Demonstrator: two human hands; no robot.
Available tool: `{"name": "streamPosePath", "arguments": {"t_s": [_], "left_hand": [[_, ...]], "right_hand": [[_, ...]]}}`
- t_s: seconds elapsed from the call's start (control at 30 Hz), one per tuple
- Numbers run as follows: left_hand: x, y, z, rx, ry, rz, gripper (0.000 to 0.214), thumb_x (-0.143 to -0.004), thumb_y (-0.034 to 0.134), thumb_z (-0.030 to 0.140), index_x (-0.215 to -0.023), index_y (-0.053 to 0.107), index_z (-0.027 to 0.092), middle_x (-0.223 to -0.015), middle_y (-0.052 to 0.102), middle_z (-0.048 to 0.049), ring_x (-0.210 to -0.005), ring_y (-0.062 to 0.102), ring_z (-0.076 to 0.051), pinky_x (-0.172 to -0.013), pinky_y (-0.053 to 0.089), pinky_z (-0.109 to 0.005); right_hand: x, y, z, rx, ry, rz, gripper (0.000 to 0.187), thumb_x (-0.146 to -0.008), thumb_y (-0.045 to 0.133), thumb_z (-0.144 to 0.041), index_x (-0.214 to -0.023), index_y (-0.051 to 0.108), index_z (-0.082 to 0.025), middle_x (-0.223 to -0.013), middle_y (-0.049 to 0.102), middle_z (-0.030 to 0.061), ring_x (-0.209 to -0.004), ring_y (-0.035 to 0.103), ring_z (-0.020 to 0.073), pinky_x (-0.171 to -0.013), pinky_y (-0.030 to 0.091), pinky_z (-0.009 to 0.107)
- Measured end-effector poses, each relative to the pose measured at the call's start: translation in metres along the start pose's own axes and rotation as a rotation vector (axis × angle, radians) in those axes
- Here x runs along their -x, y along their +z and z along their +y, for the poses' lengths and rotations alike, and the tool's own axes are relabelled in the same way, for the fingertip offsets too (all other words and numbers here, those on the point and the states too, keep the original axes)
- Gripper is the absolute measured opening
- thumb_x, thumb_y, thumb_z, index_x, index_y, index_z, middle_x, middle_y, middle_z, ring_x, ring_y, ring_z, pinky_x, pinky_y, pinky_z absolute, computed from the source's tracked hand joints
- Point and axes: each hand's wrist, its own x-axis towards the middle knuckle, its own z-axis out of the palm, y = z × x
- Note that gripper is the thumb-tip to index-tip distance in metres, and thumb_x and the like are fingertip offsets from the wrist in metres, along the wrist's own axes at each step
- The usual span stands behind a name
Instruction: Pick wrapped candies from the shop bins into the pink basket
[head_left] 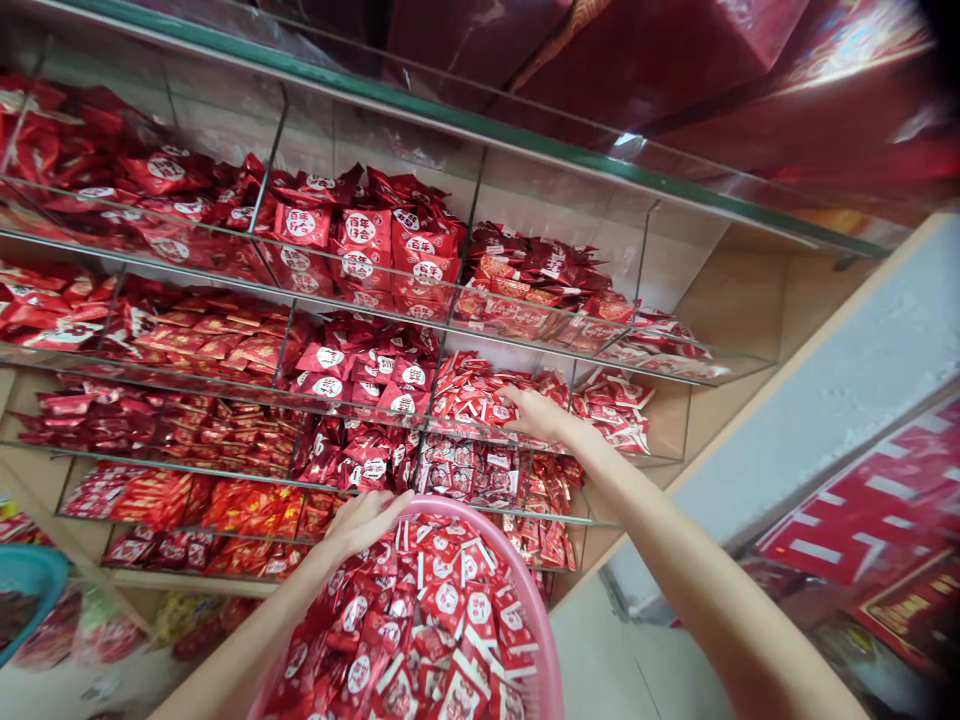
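Gripping the upper left rim of a pink basket (pixel 550 645), the left hand (pixel 361 522) is closed over the edge, its fingers partly hidden from view. The basket sits low in the view, in front of the rack, filled with red packets (pixel 448 598), many bearing white round labels and some with white ends; they lie loose, at all angles. The right hand (pixel 538 415) is stretched out to the rack, in the second row of bins from the top, with its fingers bent and only partly open at a heap of red-and-white sachets (pixel 469 400). Whether it has hold of any sachet cannot be told, since the fingertips are lost against the heap. The bin lies between two upright dividers, and another heap of sachets fills the bin just to its right. Directly above, in the top row, are darker red bags (pixel 544 262); below the hand, behind the glass, are pale-printed packs (pixel 472 468). Square red pouches (pixel 361 250) with white ovals stand stacked further left in the top row. A blue tub (pixel 37 590) shows at the far left, and a red-and-white sign (pixel 862 510) at the right, near the pale wall (pixel 847 370).
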Motion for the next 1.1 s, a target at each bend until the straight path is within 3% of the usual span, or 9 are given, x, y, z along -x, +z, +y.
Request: {"name": "streamPosePath", "arguments": {"t_s": [0.17, 0.3, 0.43, 0.5, 0.6, 0.73, 0.83, 0.93, 1.1], "left_hand": [[0.004, -0.005, -0.001, 0.003, -0.021, 0.026, 0.06, -0.077, 0.025, 0.068, -0.084, 0.064, 0.024, -0.08, 0.066, -0.0047, -0.08, 0.06, -0.024, -0.069, 0.04, -0.029], [0.007, -0.008, -0.002, 0.001, -0.01, 0.022, 0.059, -0.078, 0.023, 0.068, -0.082, 0.064, 0.025, -0.074, 0.065, -0.0032, -0.075, 0.06, -0.023, -0.066, 0.039, -0.029], [0.005, -0.007, -0.003, -0.013, 0.002, 0.03, 0.062, -0.077, 0.022, 0.07, -0.069, 0.06, 0.022, -0.065, 0.063, -0.0027, -0.069, 0.059, -0.022, -0.062, 0.038, -0.027], [0.003, -0.006, -0.005, -0.016, -0.002, 0.031, 0.062, -0.076, 0.022, 0.071, -0.066, 0.058, 0.022, -0.064, 0.062, -0.0024, -0.066, 0.059, -0.021, -0.061, 0.037, -0.027], [0.0, -0.005, -0.006, -0.01, -0.009, 0.023, 0.062, -0.076, 0.022, 0.072, -0.067, 0.057, 0.022, -0.063, 0.062, -0.0016, -0.065, 0.059, -0.021, -0.06, 0.037, -0.027], [-0.001, -0.004, -0.005, -0.018, -0.002, 0.017, 0.062, -0.076, 0.021, 0.072, -0.069, 0.058, 0.023, -0.066, 0.062, -0.0018, -0.067, 0.059, -0.022, -0.061, 0.038, -0.027], [0.0, -0.003, -0.003, -0.024, 0.001, 0.014, 0.063, -0.076, 0.02, 0.072, -0.069, 0.058, 0.022, -0.066, 0.062, -0.0025, -0.069, 0.059, -0.022, -0.062, 0.038, -0.027], [-0.001, -0.002, -0.002, -0.024, 0.002, 0.009, 0.063, -0.076, 0.02, 0.072, -0.069, 0.059, 0.022, -0.067, 0.063, -0.0027, -0.07, 0.059, -0.022, -0.063, 0.039, -0.028], [-0.001, 0.0, -0.003, 0.016, -0.008, 0.003, 0.061, -0.075, 0.025, 0.07, -0.076, 0.064, 0.023, -0.072, 0.066, -0.0036, -0.074, 0.06, -0.022, -0.067, 0.04, -0.028]], "right_hand": [[-0.003, 0.002, 0.0, -0.016, -0.03, 0.04, 0.056, -0.07, 0.063, -0.023, -0.123, 0.046, -0.017, -0.116, 0.058, 0.0088, -0.104, 0.054, 0.0198, -0.087, 0.04, 0.028], [0.007, -0.011, 0.0, -0.086, -0.051, 0.137, 0.057, -0.07, 0.063, -0.025, -0.123, 0.045, -0.013, -0.115, 0.058, 0.0109, -0.103, 0.054, 0.0199, -0.088, 0.041, 0.03], [0.04, -0.028, -0.012, -0.157, -0.055, 0.282, 0.054, -0.073, 0.061, -0.028, -0.123, 0.045, -0.016, -0.116, 0.056, 0.0102, -0.103, 0.053, 0.02, -0.09, 0.04, 0.034], [0.066, -0.023, -0.024, -0.227, -0.038, 0.326, 0.054, -0.076, 0.058, -0.03, -0.125, 0.042, -0.018, -0.116, 0.055, 0.0089, -0.098, 0.055, 0.0184, -0.088, 0.041, 0.034], [0.109, 0.013, -0.047, -0.365, 0.029, 0.311, 0.054, -0.078, 0.055, -0.034, -0.128, 0.039, -0.021, -0.111, 0.057, 0.0076, -0.084, 0.057, 0.016, -0.08, 0.046, 0.033], [0.162, 0.088, -0.073, -0.491, 0.154, 0.214, 0.055, -0.078, 0.053, -0.034, -0.13, 0.037, -0.025, -0.111, 0.058, 0.006, -0.091, 0.057, 0.0173, -0.081, 0.047, 0.032], [0.189, 0.129, -0.085, -0.514, 0.256, 0.191, 0.055, -0.077, 0.053, -0.032, -0.13, 0.039, -0.026, -0.119, 0.055, 0.0054, -0.105, 0.053, 0.0196, -0.088, 0.045, 0.032], [0.205, 0.147, -0.091, -0.501, 0.328, 0.171, 0.055, -0.077, 0.052, -0.03, -0.13, 0.039, -0.026, -0.123, 0.052, 0.0057, -0.112, 0.049, 0.0205, -0.092, 0.042, 0.032], [0.212, 0.156, -0.098, -0.4, 0.458, 0.161, 0.052, -0.078, 0.05, -0.029, -0.128, 0.042, -0.025, -0.124, 0.051, 0.0064, -0.118, 0.044, 0.0216, -0.095, 0.039, 0.034]]}}
